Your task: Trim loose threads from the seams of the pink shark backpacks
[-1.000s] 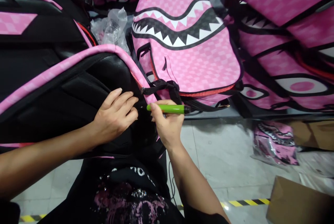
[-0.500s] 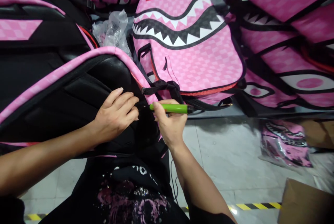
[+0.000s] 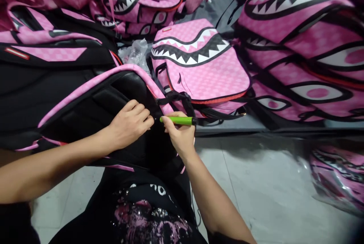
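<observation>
A pink-and-black backpack (image 3: 93, 72) lies across my front with its black padded back panel facing up. My left hand (image 3: 132, 122) rests on this panel, its fingers curled closed against the black material; whatever they pinch is hidden. In my right hand (image 3: 180, 132) is a slim green pen-like tool (image 3: 182, 120) with a black end, lying level over the bag's edge. The tool's left end points toward my left fingertips, with a small gap between. Just beyond, a second pink backpack (image 3: 204, 69) with a shark-mouth print lies face up, a black strap by my right hand.
Stacked pink backpacks (image 3: 307, 58) fill the right side, with more bags (image 3: 148, 5) at the back. Crumpled clear plastic (image 3: 136, 54) sits between the bags. On the tiled floor (image 3: 241, 175) lies a plastic-wrapped pink bag (image 3: 341, 172).
My left fingers have curled in more tightly. My right hand with the green tool has come slightly left, closer to them. The view has tilted up, showing more bags behind.
</observation>
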Tool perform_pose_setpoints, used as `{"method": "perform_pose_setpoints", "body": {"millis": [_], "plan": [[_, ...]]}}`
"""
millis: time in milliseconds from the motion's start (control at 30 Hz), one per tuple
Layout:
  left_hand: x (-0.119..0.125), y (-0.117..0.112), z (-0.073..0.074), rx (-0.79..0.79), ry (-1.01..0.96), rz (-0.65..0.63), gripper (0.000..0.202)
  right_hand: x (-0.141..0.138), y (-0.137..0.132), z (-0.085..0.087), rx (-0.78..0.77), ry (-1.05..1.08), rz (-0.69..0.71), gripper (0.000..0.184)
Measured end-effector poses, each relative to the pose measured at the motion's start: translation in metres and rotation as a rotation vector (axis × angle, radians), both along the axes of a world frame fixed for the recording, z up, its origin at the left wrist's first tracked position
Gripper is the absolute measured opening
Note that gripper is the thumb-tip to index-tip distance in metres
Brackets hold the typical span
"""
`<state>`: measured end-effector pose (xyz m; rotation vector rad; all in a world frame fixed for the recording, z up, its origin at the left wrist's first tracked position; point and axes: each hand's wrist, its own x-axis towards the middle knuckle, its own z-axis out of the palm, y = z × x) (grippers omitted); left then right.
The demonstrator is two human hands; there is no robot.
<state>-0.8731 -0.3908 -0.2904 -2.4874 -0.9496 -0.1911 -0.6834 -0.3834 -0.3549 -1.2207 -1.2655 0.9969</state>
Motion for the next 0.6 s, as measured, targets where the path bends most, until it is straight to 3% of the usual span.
{"method": "perform_pose_setpoints", "body": {"millis": [133, 267, 367, 467, 533, 600], "plan": [[-0.003, -0.011, 0.032, -0.071, 0.005, -0.008, 0.024, 0.013, -0.009, 0.021, 0.029, 0.008, -0.041, 0.026], [0.0, -0.044, 0.084, -0.124, -0.112, 0.081, 0.025, 0.035, -0.019, 0.076, 0.082, 0.168, 0.163, 0.026], [0.006, -0.057, 0.105, -0.191, -0.241, 0.197, 0.031, 0.045, -0.015, 0.111, 0.193, 0.205, 0.285, 0.022], [0.005, -0.047, 0.087, -0.438, -0.291, 0.33, 0.028, 0.044, -0.002, 0.109, 0.114, 0.146, 0.44, 0.032], [-0.001, -0.031, 0.063, -0.575, -0.23, 0.375, 0.019, 0.04, 0.006, 0.088, 0.021, 0.065, 0.531, 0.04], [-0.012, -0.017, 0.041, -0.555, -0.178, 0.4, 0.016, 0.035, 0.009, 0.061, -0.018, 0.009, 0.548, 0.041]]}}
